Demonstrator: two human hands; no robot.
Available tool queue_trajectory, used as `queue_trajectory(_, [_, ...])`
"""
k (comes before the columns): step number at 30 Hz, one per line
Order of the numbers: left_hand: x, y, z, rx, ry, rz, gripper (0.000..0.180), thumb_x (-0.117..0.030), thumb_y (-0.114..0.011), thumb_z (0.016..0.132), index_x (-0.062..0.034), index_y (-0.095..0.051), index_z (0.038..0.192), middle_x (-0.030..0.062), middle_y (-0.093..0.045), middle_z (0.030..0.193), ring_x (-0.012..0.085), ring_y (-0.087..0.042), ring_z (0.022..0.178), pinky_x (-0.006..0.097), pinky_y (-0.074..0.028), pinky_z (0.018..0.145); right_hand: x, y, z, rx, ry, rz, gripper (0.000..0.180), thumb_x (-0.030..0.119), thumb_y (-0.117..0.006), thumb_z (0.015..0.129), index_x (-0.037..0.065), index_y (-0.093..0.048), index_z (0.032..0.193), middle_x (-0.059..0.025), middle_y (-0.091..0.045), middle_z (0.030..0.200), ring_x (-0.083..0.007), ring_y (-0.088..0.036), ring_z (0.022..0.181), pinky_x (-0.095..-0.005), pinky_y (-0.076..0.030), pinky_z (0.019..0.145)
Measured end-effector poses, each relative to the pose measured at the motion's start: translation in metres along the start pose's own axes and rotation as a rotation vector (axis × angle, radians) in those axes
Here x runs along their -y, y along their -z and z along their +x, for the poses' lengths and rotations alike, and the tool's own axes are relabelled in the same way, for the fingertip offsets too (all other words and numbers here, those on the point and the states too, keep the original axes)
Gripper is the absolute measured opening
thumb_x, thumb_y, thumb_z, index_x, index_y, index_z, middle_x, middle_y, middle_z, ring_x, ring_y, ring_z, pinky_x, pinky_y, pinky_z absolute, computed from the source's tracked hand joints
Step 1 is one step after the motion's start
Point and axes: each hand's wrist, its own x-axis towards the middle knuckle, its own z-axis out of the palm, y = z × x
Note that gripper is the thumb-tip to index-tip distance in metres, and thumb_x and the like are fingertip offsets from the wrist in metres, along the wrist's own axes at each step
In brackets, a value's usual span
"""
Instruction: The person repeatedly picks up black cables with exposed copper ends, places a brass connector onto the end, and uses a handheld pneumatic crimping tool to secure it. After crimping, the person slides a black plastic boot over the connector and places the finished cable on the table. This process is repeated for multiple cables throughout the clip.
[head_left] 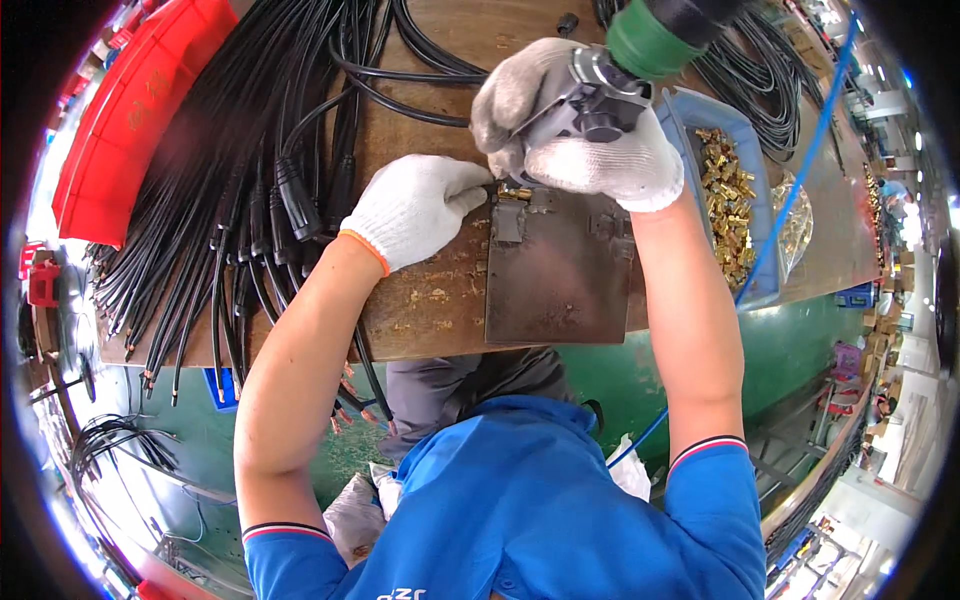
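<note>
My right hand (610, 165), in a white glove with dirty fingertips, is wrapped round a power tool (655, 40) with a green and black body and a metal head. Its working tip is hidden by the hand. To its left, my gloved left hand (412, 208) is closed, thumb and finger pinched together. What they pinch is hidden. Just beyond those fingertips a small brass fitting (515, 193) lies at the far left corner of a dark metal plate (558, 285). That plate sits at the table's near edge, with small metal blocks on it.
Many black cables (225, 150) with moulded connectors cover the table's left side, beside a red bin (140, 110). A blue tray (765, 215) of brass fittings (727, 200) stands right of my right forearm. A blue hose (808, 170) crosses there. Coiled cables (760, 85) lie at the far right.
</note>
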Motion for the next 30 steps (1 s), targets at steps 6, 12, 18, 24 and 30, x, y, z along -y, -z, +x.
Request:
queue_trajectory(6, [0.002, -0.003, 0.000, -0.014, 0.018, -0.003, 0.030, -0.027, -0.065, 0.100, -0.0099, -0.080, 0.121, 0.0231, -0.077, 0.110, 0.0455, -0.071, 0.107, 0.051, -0.056, 0.094, -0.010, 0.003, -0.004, -0.020, -0.033, 0.005, 0.031, -0.001, -0.079, 0.080, 0.003, -0.074, 0.110, -0.0046, -0.077, 0.099, -0.0150, -0.073, 0.092, -0.0321, -0.060, 0.088])
queue_trajectory(12, [0.009, -0.018, 0.001, -0.105, -0.062, -0.033, 0.030, -0.027, -0.065, 0.101, -0.0111, -0.080, 0.122, 0.0224, -0.077, 0.109, 0.0443, -0.072, 0.105, 0.051, -0.057, 0.093, -0.031, -0.011, -0.012, -0.312, 0.097, 0.022, 0.026, 0.002, -0.079, 0.080, 0.003, -0.074, 0.105, -0.0043, -0.077, 0.095, -0.0119, -0.073, 0.086, -0.0273, -0.060, 0.078])
queue_trajectory(18, [0.007, -0.018, 0.002, -0.113, -0.061, -0.003, 0.030, -0.026, -0.065, 0.101, -0.0120, -0.080, 0.123, 0.0216, -0.077, 0.108, 0.0436, -0.073, 0.105, 0.051, -0.058, 0.092, -0.037, -0.014, -0.013, -0.356, 0.125, -0.093, 0.023, 0.001, -0.077, 0.083, 0.002, -0.074, 0.106, -0.0020, -0.076, 0.095, -0.0105, -0.073, 0.090, -0.0265, -0.059, 0.079])
queue_trajectory(24, [0.012, -0.021, 0.003, -0.111, -0.057, -0.026, 0.031, -0.027, -0.066, 0.101, -0.0116, -0.079, 0.124, 0.0213, -0.077, 0.110, 0.0430, -0.073, 0.106, 0.050, -0.058, 0.093, -0.032, -0.016, -0.013, -0.368, 0.103, -0.046, 0.020, 0.004, -0.080, 0.085, 0.004, -0.076, 0.104, 0.0006, -0.076, 0.093, -0.0079, -0.072, 0.087, -0.0264, -0.058, 0.077])
queue_trajectory(30, [0.016, -0.022, 0.003, -0.130, -0.088, -0.017, 0.032, -0.029, -0.065, 0.101, -0.0098, -0.080, 0.122, 0.0217, -0.077, 0.110, 0.0429, -0.073, 0.106, 0.049, -0.058, 0.094, -0.011, -0.040, -0.012, -0.545, 0.253, -0.024, 0.019, 0.003, -0.078, 0.090, 0.004, -0.074, 0.109, -0.0042, -0.075, 0.093, -0.0120, -0.073, 0.086, -0.0327, -0.061, 0.078])
